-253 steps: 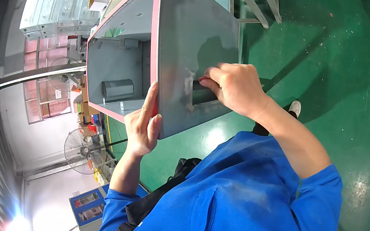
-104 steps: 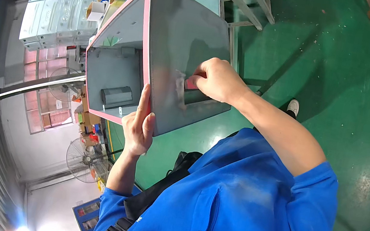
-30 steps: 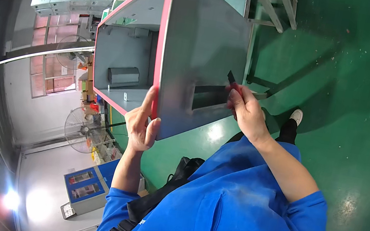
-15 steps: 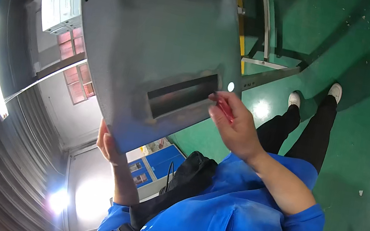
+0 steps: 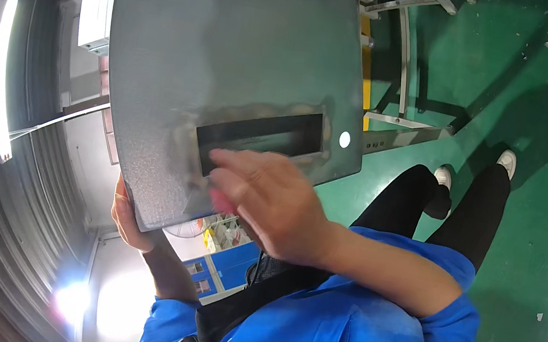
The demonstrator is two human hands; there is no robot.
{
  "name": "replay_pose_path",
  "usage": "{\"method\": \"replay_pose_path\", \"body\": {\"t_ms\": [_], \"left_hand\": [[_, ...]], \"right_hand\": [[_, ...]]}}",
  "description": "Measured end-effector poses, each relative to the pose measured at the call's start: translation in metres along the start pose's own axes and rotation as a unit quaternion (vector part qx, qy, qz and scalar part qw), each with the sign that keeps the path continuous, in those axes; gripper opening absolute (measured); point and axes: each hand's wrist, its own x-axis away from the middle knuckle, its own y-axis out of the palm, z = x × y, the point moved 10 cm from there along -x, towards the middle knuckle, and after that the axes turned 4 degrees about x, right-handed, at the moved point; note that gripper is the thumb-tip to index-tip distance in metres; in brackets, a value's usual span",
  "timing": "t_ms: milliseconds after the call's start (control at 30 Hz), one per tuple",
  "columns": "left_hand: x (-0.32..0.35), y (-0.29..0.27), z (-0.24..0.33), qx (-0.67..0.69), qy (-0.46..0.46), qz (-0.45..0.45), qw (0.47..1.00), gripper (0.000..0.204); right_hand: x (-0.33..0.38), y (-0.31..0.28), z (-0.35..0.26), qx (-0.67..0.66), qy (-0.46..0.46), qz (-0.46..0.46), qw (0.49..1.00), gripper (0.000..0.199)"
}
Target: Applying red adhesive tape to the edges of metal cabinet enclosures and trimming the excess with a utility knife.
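Note:
A large grey metal panel is held up in front of me, with a long rectangular slot cut in its lower part. Smudged, worn-looking metal rings the slot, and a round white hole lies beyond its right end. My left hand grips the panel's lower left edge, its fingers partly behind the sheet. Over the slot's lower left corner is my right hand, closed around a small red-handled tool. That hand is slightly blurred and hides the tool's tip.
A metal frame with a yellow strip stands on the green floor at right. White boxes show behind the panel at upper left. Below the panel are blue bins. A black strap crosses my blue shirt.
My right hand has moved left with the red-handled tool, from the slot's right end to its lower left corner. The panel has shifted slightly, and my left hand stays on its edge.

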Motion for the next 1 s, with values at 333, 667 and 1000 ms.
{"method": "replay_pose_path", "body": {"t_ms": [333,667,1000], "left_hand": [[-0.005,0.025,0.009,-0.03,-0.011,-0.081,0.996,0.057],[-0.012,0.039,0.041,-0.069,0.154,-0.169,0.971,0.052],[0.002,-0.001,0.056,0.041,0.336,-0.185,0.922,0.052]], "right_hand": [[-0.021,0.036,-0.011,0.128,-0.003,0.028,0.991,0.048],[-0.003,0.057,-0.013,0.088,0.118,0.03,0.989,0.046],[0.023,0.028,0.051,0.45,0.012,-0.263,0.853,0.039]]}}
